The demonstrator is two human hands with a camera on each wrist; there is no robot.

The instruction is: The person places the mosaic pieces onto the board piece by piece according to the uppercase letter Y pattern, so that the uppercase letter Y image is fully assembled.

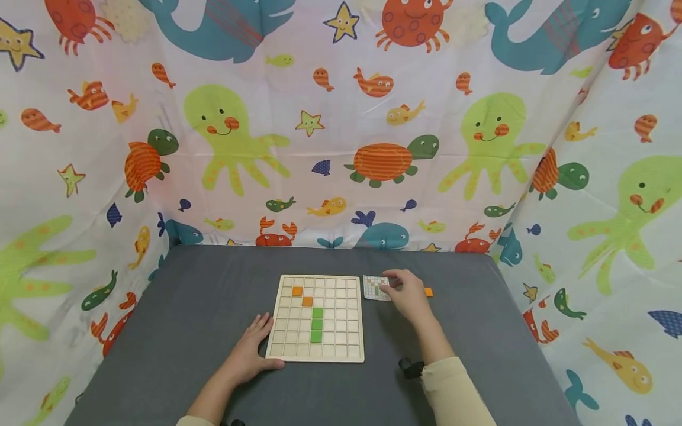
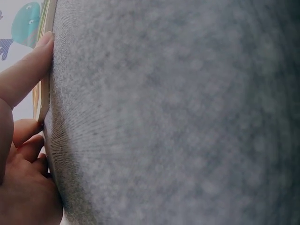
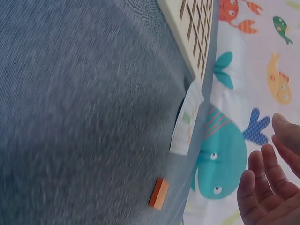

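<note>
A pale wooden grid board lies on the grey table, with orange squares and a column of green squares set in its cells. My left hand rests at the board's near left corner, fingers along the left edge and thumb at the front edge. Over the right side of a small printed card hovers my right hand. The right wrist view shows that hand's fingers and thumb apart, nothing seen between them. An orange block lies to the right of the card.
The grey table carries the board, card and block. Hanging cloth printed with sea animals borders it at the back and both sides. A black strap end shows beside my right wrist.
</note>
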